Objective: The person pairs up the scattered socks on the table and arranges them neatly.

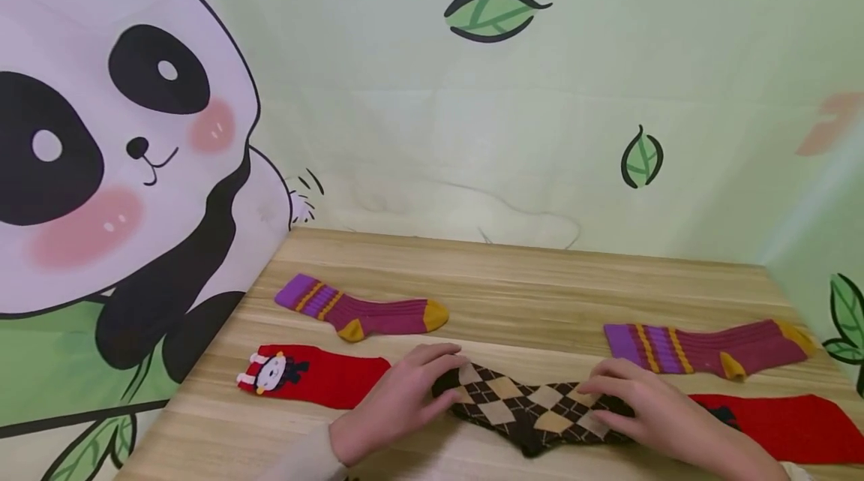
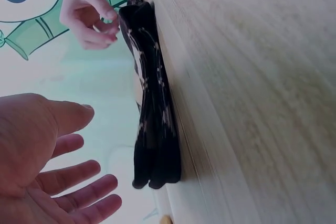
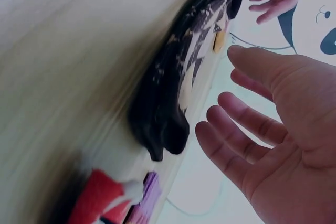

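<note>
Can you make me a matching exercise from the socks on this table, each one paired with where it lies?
Things:
1. argyle sock
2. purple striped sock
3. red sock with a doll face
4. second purple striped sock

Places:
A. far left
B. right side
C. under both hands
D. left of the left hand

Pairs: 1-C, 2-A, 3-D, 4-B

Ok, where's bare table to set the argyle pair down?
The far strip of table behind both purple socks is bare, and so is the gap between the left purple sock and the right purple sock. The near edge is crowded with red socks and hands.
</note>
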Demonstrator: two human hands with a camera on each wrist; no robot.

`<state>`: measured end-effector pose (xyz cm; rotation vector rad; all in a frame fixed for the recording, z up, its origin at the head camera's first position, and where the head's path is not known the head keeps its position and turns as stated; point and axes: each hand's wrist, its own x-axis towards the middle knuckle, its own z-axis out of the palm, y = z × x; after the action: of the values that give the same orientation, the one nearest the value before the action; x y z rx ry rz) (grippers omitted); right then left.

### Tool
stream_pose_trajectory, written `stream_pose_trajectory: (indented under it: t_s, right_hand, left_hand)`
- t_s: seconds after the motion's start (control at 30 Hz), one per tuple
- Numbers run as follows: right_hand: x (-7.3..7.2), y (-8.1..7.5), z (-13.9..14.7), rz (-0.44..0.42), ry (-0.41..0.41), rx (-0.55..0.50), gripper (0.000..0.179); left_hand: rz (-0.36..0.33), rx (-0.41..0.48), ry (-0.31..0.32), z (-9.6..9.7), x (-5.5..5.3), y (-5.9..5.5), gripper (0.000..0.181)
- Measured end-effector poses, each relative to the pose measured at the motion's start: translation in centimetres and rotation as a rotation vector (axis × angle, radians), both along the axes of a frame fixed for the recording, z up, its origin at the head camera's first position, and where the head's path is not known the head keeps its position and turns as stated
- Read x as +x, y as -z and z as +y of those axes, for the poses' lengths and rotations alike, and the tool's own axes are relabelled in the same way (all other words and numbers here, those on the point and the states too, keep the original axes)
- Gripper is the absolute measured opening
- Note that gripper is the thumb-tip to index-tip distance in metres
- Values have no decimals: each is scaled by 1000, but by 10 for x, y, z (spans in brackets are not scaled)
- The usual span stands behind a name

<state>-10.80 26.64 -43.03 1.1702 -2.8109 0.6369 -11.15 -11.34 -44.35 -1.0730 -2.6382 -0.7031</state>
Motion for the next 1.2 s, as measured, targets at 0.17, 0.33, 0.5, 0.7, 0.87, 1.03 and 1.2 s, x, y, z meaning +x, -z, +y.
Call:
stream_pose_trajectory:
  t_s: [0.17, 0.33, 0.5, 0.7, 0.87, 1.03, 1.2]
  right_hand:
    - [2, 4, -7, 54, -31, -27, 27]
    - [0, 5, -12, 72, -46, -29, 31]
    - [-2, 7, -15, 52, -73, -29, 30]
    - [-1, 9, -17, 33, -72, -22, 30]
    - [0, 9, -19, 23, -67, 8, 30]
    - [1, 9, -20, 3, -65, 40, 31]
    - [1, 13, -20, -57, -53, 108, 33]
  left_hand:
    - [3, -3, 30, 7, -1, 0, 45]
    - [-26, -18, 62, 15, -3, -1, 46]
    - [-15, -34, 101, 22, -6, -1, 45]
    - [-6, -61, 128, 26, -9, 0, 44]
    - [-4, -94, 143, 31, -12, 2, 43]
    - [-7, -116, 183, 35, -13, 5, 39]
    - [-27, -139, 206, 37, -15, 8, 32]
